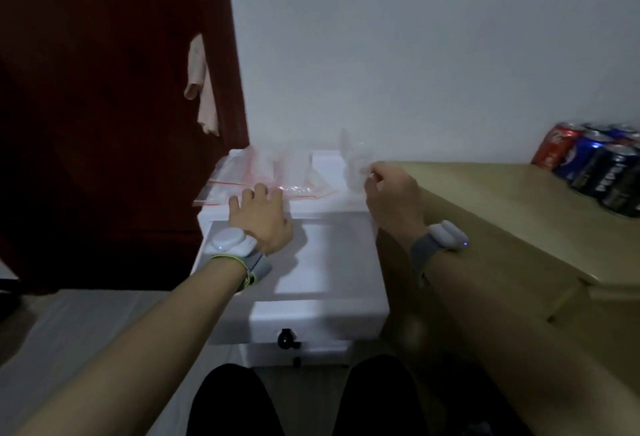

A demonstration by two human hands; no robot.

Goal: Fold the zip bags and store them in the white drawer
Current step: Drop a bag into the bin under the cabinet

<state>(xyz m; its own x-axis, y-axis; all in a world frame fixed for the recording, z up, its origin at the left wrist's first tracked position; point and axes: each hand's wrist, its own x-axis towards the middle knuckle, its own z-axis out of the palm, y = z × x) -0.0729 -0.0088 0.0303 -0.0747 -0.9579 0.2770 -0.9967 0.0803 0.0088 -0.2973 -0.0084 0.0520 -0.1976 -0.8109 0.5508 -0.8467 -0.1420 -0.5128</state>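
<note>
White drawer, red-striped clear zip bags

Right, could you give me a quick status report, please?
Left hand open, flat on zip bags. Right hand pinching one bag. White drawer open below. Nothing in the way.

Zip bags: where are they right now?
Head view: most zip bags lie on top of the white drawer unit, against the wall, under the left hand. The right hand pinches one bag beside the wooden table.
</note>
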